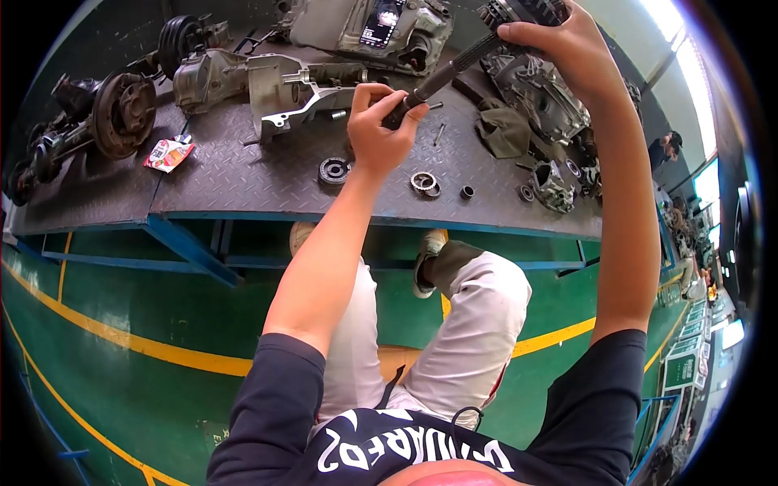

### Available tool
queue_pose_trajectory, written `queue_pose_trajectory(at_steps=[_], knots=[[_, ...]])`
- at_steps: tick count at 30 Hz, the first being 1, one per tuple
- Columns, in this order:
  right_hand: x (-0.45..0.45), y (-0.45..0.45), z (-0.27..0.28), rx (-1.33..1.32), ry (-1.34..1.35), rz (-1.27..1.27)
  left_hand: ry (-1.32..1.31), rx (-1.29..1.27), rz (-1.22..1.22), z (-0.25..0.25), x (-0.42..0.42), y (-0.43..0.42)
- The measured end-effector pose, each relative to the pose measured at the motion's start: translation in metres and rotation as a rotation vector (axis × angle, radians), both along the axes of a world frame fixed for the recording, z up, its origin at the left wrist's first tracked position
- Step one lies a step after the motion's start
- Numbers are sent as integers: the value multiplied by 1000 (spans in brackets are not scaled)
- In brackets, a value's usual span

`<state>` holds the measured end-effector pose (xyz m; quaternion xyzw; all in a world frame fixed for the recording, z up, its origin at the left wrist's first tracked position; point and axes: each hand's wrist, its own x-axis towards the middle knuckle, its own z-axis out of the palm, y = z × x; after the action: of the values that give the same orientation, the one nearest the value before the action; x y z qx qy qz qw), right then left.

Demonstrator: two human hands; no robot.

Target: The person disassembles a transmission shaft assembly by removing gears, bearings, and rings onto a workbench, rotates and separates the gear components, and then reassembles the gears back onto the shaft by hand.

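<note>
A transmission shaft (455, 68) slants up to the right above the workbench, held in both hands. My left hand (379, 139) is closed around its thinner lower end, thumb and fingers wrapped on it. At the upper end, my right hand (574, 55) grips the shaft by its gears (523, 11), partly cut off by the frame's top edge. Below the hands lie a round bearing (333, 171), toothed rings (424, 185), a small sleeve (467, 192) and a thin bolt (440, 134).
The metal workbench (235, 185) carries an open bell housing (279, 95), a large casing with a phone (381, 23) on it, a rusty brake drum (124, 115), a red-white packet (168, 154), a dark cloth (503, 130) and a small housing (551, 186). A person (666, 149) is far right.
</note>
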<state>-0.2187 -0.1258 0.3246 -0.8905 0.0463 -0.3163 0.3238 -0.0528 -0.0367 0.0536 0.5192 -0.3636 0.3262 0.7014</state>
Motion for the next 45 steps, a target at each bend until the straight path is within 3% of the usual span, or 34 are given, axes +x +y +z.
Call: queue_pose_trajectory(at_steps=[4,10,13,28,32,34,44,45], knots=[[6,1,1,-129,9,-13,8,-20,-4,0,1,3],[10,7,3,-1,32,181,67,-11,-15,0,4,9],[24,0,3,-251,-33,133,29,-61,-12,1,9,11],[104,8,-54,-34,87,294,123,-85,36,9,35,14],[112,20,-54,57,196,331,93,17,23,8,36,19],[130,11,-63,10,211,316,227,129,0,5,36,23],[164,0,-128,-74,-6,438,268,91,-36,-3,56,20],[162,-1,-132,77,43,534,161,67,-24,-11,67,18]])
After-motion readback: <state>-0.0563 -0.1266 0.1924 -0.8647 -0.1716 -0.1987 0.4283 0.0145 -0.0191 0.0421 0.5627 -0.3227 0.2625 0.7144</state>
